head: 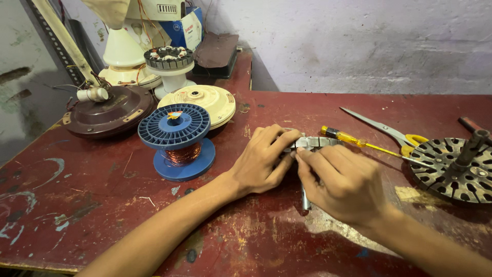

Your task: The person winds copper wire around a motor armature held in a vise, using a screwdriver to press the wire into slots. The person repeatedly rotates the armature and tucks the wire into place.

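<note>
Head view: both hands meet over a small grey metal tool (pixel 312 143), likely a caliper or gauge, lying on the worn red bench (pixel 102 205). Left hand (pixel 264 161) pinches its upper end; right hand (pixel 341 184) closes on it from beside. Step in hand looks like setting or adjusting. Left of the tool stands a blue spool of copper wire (pixel 177 141); right of it, a yellow screwdriver (pixel 353 141), scissors (pixel 389 132) and a slotted stator core (pixel 453 169).

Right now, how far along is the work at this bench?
Done, by the look of it: the fan motor is apart, its slotted stator core lying bare, no wire showing in its slots. In hand: the left hand and right hand both grip a small grey metal tool. Left: the copper wire spool stands untouched.
</note>
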A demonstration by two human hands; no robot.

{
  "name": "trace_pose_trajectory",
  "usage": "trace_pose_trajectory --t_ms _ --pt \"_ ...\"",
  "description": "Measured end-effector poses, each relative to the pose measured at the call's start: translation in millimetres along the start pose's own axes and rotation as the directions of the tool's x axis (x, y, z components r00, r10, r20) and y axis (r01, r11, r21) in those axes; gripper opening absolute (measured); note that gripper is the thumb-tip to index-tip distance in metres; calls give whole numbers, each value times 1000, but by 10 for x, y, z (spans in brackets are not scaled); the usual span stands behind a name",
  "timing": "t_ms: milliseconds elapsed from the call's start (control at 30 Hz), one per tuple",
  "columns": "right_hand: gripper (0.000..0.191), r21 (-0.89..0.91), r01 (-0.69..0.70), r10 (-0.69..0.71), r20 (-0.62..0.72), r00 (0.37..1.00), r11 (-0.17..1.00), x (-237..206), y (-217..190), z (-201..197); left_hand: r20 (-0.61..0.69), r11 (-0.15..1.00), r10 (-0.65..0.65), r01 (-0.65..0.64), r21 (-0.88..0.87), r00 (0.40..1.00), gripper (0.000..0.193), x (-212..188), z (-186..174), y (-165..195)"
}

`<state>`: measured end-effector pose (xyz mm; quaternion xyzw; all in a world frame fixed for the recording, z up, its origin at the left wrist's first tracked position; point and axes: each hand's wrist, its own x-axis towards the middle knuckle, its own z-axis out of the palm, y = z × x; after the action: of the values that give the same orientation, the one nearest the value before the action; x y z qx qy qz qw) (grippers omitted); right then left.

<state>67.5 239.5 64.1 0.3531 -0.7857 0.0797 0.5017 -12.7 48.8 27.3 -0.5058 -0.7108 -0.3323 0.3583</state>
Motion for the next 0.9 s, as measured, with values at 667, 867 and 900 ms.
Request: trace_pose_trajectory --t_ms 667,867,900 --pt "13 221 -478 312 520 795 850 -277 -282 188 -2 995 -55 55 85 998 39 44 45 101" --pt "11 198 -626 378 649 660 754 -188 -354 114 0 992 -77 76 104 997 41 53 62 118" --pt "13 160 -693 411 703 580 703 -164 -373 101 5 991 -84 83 103 996 41 51 60 119"
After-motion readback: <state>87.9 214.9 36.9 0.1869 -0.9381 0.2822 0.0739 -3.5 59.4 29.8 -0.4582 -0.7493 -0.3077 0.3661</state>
